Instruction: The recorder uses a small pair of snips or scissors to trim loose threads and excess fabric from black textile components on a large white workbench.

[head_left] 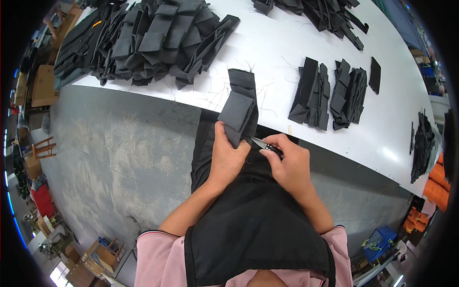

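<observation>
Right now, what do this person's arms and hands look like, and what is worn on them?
Both hands, left hand and right hand, are bare: no gloves, rings or watch show. The forearms are bare too. Short pink sleeves with dark-trimmed cuffs end near the elbows, and a black apron covers the front of the pink shirt.

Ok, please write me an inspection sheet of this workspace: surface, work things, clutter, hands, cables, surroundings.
Surface: white table, loose threads on it.
Work things: folded dark fabric piece at the table edge; small thread snips at its lower end.
Clutter: big heap of fabric pieces; smaller stacks; another heap.
Hands: left hand has its grip on the fabric piece; right hand holds the snips.
Cables: nothing seen.
Surroundings: concrete floor, wooden stools, blue crate.
</observation>
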Demonstrator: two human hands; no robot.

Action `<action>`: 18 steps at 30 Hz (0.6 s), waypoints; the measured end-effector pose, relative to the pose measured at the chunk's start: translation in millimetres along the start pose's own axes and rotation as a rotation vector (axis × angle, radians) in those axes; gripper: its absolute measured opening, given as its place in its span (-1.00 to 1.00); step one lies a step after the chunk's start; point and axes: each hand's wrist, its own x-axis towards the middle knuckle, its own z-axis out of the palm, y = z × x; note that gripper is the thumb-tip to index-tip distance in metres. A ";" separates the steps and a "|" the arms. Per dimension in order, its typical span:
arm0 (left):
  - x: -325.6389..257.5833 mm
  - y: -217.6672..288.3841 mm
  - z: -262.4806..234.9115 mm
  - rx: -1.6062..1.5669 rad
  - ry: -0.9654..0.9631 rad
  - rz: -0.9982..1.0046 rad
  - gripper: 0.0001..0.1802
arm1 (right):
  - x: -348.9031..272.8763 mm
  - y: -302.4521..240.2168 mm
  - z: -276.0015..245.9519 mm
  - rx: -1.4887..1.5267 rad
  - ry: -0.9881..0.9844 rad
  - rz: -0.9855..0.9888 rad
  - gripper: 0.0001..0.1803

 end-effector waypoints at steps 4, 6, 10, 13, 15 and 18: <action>4.6 -0.6 -2.1 -0.030 -0.019 0.001 -0.44 | -1.7 6.9 3.2 0.636 0.044 0.334 -0.76; 5.6 -1.7 -2.0 -0.030 -0.027 0.012 -0.42 | 0.1 1.3 3.8 0.753 0.088 0.389 -0.75; 7.9 3.2 -5.9 -0.371 -0.228 -0.118 -0.49 | 9.4 -2.6 14.9 0.738 0.303 0.234 -0.73; 9.4 13.5 -14.2 -0.525 -0.377 -0.220 -0.53 | 24.7 -17.1 6.9 0.743 0.329 0.155 -0.74; 10.2 20.4 -16.6 -0.667 -0.436 -0.280 -0.53 | 28.3 -4.7 21.0 0.916 0.214 0.250 -0.73; 16.1 14.3 -26.3 -0.697 -0.494 -0.229 -0.51 | 16.3 -7.7 18.0 1.063 0.207 0.321 -0.70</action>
